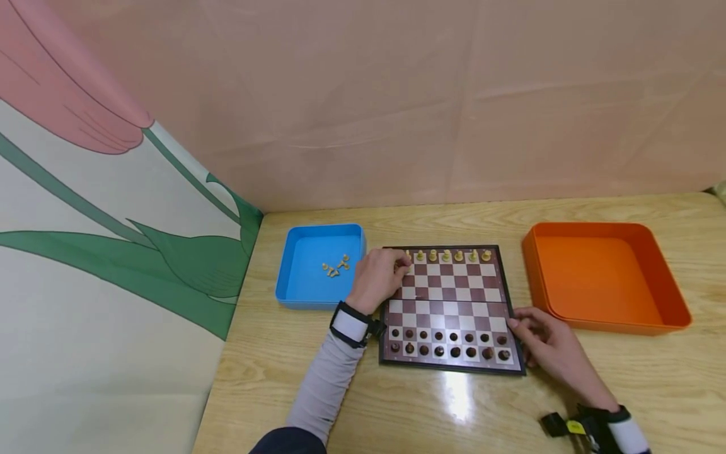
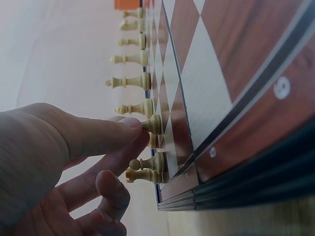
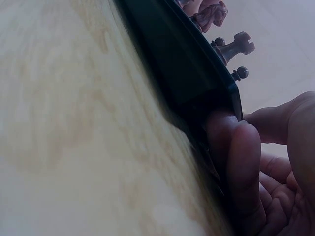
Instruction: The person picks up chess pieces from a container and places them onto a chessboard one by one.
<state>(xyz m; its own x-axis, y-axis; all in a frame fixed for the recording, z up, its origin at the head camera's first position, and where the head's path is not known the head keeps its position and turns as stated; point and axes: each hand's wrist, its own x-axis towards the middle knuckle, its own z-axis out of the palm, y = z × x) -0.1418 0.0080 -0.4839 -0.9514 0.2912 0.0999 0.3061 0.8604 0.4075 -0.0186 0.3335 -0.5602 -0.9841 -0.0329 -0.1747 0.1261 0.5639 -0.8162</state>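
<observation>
A folding chessboard (image 1: 448, 301) lies flat on the table. My left hand (image 1: 377, 277) is over its far left corner, pinching a cream pawn (image 2: 153, 124) between thumb and fingertip; the pawn's base is at the board surface. Beside it stand another cream pawn (image 2: 156, 161) and a cream rook (image 2: 142, 175). Along the far edge runs a row of cream pieces, including a king (image 2: 129, 82). Two rows of dark pieces (image 1: 454, 352) stand on the near side. My right hand (image 1: 553, 345) grips the board's right edge, thumb at the rim and fingers against the side.
Left of the board is a blue tray (image 1: 285, 271) with several small cream pieces (image 1: 334, 271) lying in it. An orange tray (image 1: 677, 309) stands to the right. The wooden table (image 1: 454, 419) meets a draped cloth (image 1: 397, 126) at the back.
</observation>
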